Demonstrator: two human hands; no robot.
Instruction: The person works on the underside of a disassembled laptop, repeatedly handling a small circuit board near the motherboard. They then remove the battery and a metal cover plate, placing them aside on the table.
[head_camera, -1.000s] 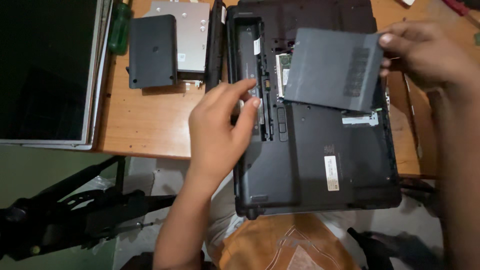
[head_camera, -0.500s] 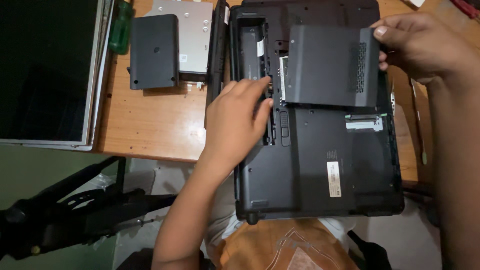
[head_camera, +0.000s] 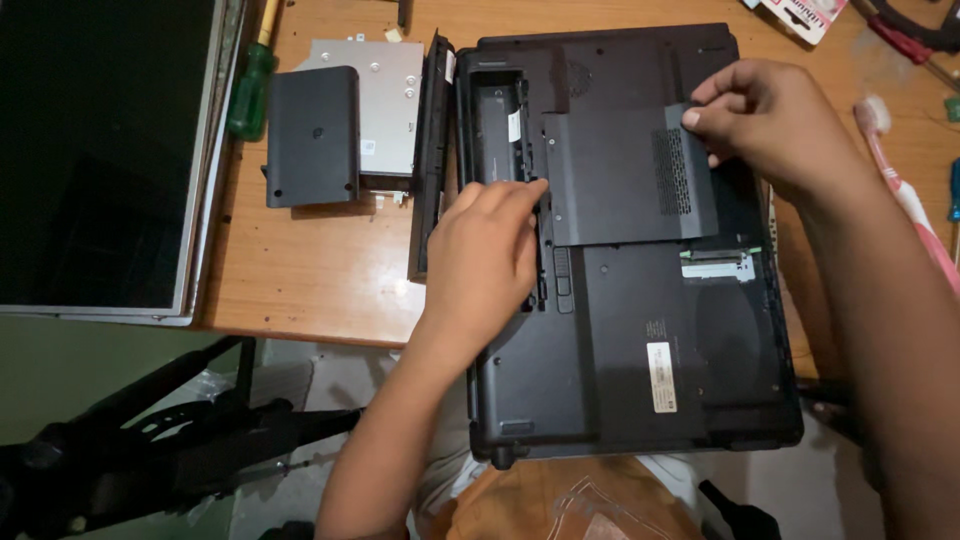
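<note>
A black laptop base (head_camera: 620, 350) lies upside down across the wooden table's front edge and my lap. A dark rectangular access cover (head_camera: 620, 180) with a vent grille lies flat on it. My right hand (head_camera: 770, 125) pinches the cover's upper right corner between thumb and fingers. My left hand (head_camera: 485, 255) rests on the laptop's left side, its fingertips touching the cover's left edge next to the empty battery bay (head_camera: 495, 125).
A loose black battery bar (head_camera: 428, 150) lies left of the laptop. Further left sit a silver drive (head_camera: 375, 95), a small black cover (head_camera: 312, 135), a green-handled screwdriver (head_camera: 250, 85) and a detached screen panel (head_camera: 100, 150). A pink toothbrush (head_camera: 905, 190) lies at right.
The cover was held tilted above the laptop and has come down flat onto it. My left hand slid right, up against the cover's left edge.
</note>
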